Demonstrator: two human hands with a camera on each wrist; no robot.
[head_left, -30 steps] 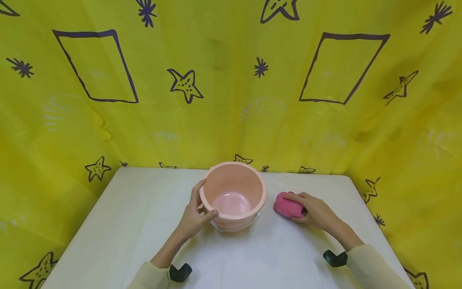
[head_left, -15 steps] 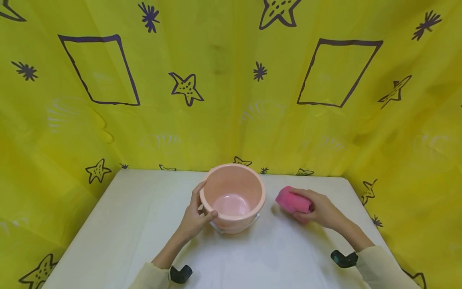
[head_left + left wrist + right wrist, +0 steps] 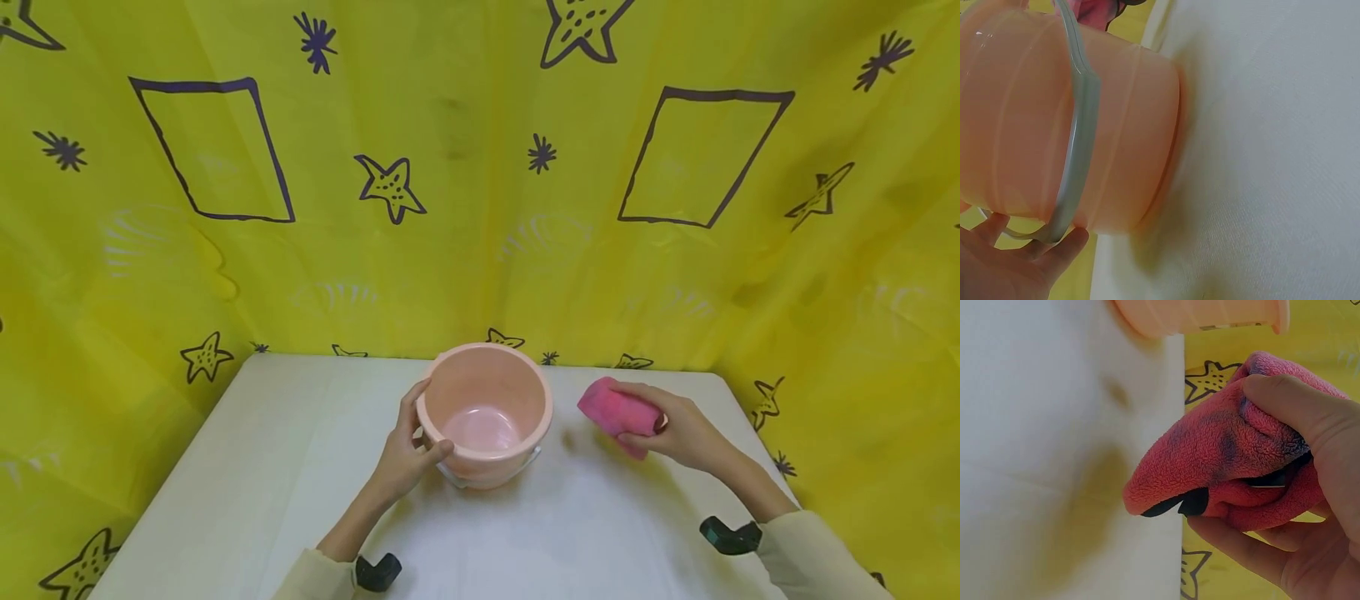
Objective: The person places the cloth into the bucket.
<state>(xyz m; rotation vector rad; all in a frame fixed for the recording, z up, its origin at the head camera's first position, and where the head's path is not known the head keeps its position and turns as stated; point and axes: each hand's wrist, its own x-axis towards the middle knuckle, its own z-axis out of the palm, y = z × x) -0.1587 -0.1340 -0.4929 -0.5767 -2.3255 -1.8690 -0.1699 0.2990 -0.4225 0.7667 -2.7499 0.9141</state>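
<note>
Head view: Your left hand (image 3: 401, 458) is gripping the peach bucket (image 3: 487, 468) at its left side, thumb pressing over the near-left rim and fingers curving round the outer wall. The bucket is standing mouth-up on the white table (image 3: 495, 550). Your right hand (image 3: 692, 435) is pinching the pink fabric bundle (image 3: 618, 410), its digits parting only by the bundle's thickness. The bundle is sitting to the right of the bucket, near but not touching; its long axis is slanting from far left to near right, the free end facing the bucket's side. The bucket is standing between your left hand and the bundle.

Left wrist view: Your fingertips are bearing on the bucket wall beside the grey handle (image 3: 1082, 156), which is hanging along it.

Right wrist view: Your digits are clasping opposite faces of the bundle. Its free end is projecting past them, clear of the table, with dark edges showing.
</note>
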